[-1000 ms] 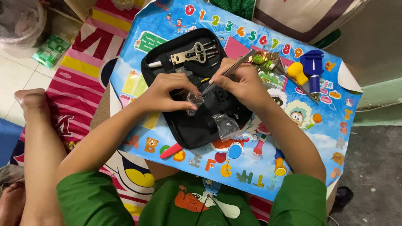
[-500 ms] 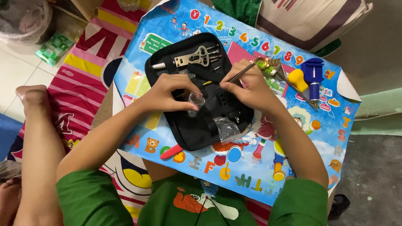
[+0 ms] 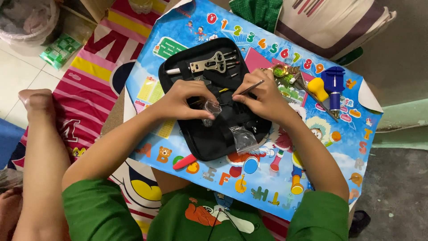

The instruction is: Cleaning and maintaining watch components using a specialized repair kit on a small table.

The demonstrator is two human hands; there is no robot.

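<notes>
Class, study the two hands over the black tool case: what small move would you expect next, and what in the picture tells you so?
Probably the right hand brings its thin metal tool down to the small clear bag pinched by the left hand. The tool's lower end already points toward the bag, and both hands sit close together above the black case.

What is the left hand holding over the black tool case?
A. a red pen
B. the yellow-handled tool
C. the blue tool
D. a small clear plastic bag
D: the left hand pinches a small clear plastic bag over the open black case, while the right hand holds a thin metal tool; the blue tool and the yellow-handled tool lie untouched on the table to the right.
</notes>
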